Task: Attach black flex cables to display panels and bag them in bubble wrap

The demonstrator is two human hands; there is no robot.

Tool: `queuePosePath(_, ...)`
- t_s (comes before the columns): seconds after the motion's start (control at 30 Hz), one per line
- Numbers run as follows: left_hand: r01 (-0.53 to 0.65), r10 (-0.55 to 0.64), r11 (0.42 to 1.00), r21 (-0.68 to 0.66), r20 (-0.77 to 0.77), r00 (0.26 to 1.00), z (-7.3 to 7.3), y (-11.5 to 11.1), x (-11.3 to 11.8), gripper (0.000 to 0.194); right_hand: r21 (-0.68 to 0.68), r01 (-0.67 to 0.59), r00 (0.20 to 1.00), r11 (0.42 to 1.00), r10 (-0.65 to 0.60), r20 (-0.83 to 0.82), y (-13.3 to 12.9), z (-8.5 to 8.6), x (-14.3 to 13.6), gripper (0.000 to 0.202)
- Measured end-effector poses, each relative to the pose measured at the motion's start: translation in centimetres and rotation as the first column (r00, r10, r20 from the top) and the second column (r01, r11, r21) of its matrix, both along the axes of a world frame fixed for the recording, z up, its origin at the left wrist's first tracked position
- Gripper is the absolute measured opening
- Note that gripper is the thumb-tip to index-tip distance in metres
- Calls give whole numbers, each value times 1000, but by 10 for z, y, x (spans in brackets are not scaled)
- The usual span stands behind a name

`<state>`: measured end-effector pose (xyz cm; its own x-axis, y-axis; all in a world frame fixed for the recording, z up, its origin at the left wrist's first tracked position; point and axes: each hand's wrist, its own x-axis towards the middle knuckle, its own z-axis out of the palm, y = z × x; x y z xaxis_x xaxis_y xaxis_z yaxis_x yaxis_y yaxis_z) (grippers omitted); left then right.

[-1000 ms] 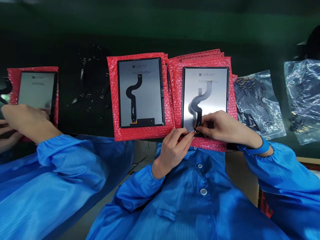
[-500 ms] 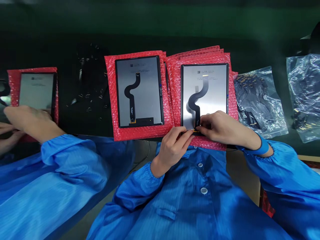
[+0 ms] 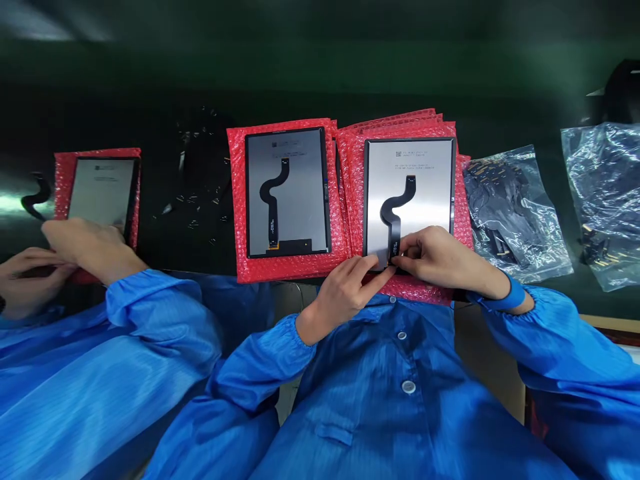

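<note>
- Your right hand (image 3: 437, 259) has thumb and forefinger on the lower end of the black ribbon cable (image 3: 388, 209); whether they pinch or press is unclear.
- Your left hand (image 3: 343, 293) meets the display panel (image 3: 425, 173) at its lower edge, its grip hidden.
- Beyond your fingertips, the cable snakes up the panel.
- Left of your hands sits another panel (image 3: 305, 193).

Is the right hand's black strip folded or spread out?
Spread out: the black strip snakes over the silver panel, right hand at its lower end.
</note>
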<state>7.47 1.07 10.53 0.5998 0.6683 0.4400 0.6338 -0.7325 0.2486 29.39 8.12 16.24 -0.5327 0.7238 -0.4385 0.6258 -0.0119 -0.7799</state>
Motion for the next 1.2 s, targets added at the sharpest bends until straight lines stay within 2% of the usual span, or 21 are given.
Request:
queuePosePath(0.2,-4,9,991,134,-32,999,-2,5,-6,26,-61,55,998,997,-56,-9,1,-3,-2,22)
queuePosePath(0.37,-4,5,991,137,-6,1000,-12,3,-6,33,-110,66,998,992,-65,14,4,-3,-5,22)
queuePosePath(0.47,-11,11,995,94,-5,1000,-16,0,-6,36,-129,47,999,991,-45,16,8,-4,-5,22)
queuePosePath(0.6,-8,8,999,-34,-1,1000,-20,-2,-6,42,-94,22,1000,995,-22,-1,11,-10,-3,20)
queuePosePath(0.73,-54,59,993,-102,38,998,-23,-3,-3,44,-94,28,999,995,-32,-44,11,-13,-5,19)
queuePosePath(0.83,-75,88,988,-134,88,992,-20,-4,2,45,-137,92,991,986,-104,-82,9,-7,-8,18)
queuePosePath(0.93,-94,137,970,-223,189,972,-13,-2,6,35,-168,257,952,952,-279,-123,7,2,-3,12)
queuePosePath(1.0,-106,199,944,-312,284,938,-7,1,4,26,-111,390,901,914,-404,-161,4,2,9,16)
queuePosePath(1.07,-176,312,913,-368,351,883,0,7,-2,22,66,518,844,853,-497,-203,1,-8,26,20)
queuePosePath(1.13,-289,434,869,-403,339,835,5,17,-9,25,275,591,806,758,-549,-222,-2,-26,43,25)
queuePosePath(1.2,-361,498,819,-446,242,832,11,29,-15,28,416,592,798,690,-573,-185,-6,-46,55,33)
